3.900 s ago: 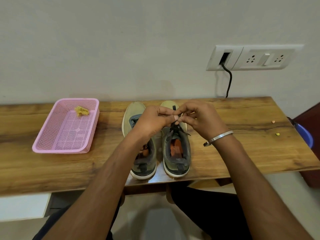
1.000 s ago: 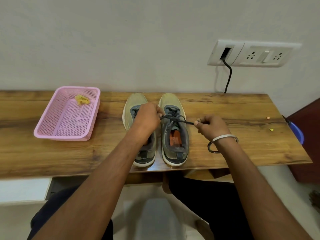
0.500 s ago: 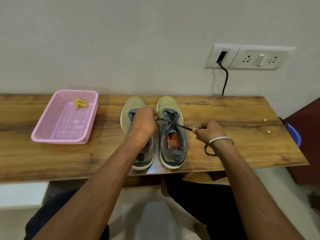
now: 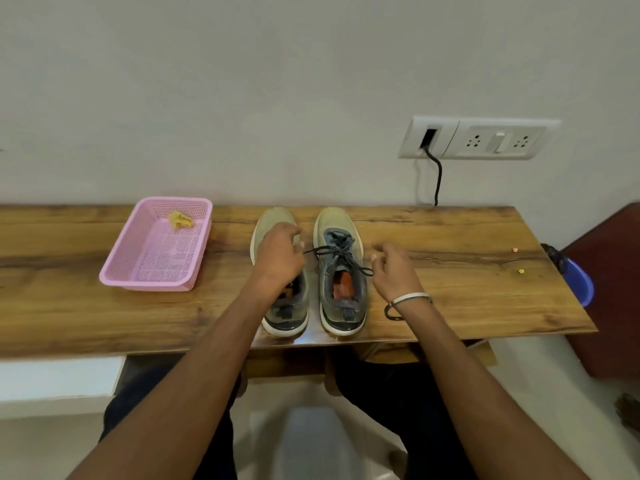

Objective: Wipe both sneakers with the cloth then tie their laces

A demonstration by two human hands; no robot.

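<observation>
Both hands hover loose by the right sneaker (image 4: 341, 271): my left hand (image 4: 278, 256) over the left sneaker (image 4: 277, 223) beside it, fingers slack, holding nothing, and my right hand (image 4: 391, 268) on its other side, fingers relaxed, also holding nothing. Between them the laces (image 4: 337, 252) lie across the right sneaker, ends splayed to both sides. To finish well I'd check that knot sits snug before taking up the other pair. Far left of the right sneaker, the cloth (image 4: 180, 220) sits in the basket (image 4: 117, 268).
</observation>
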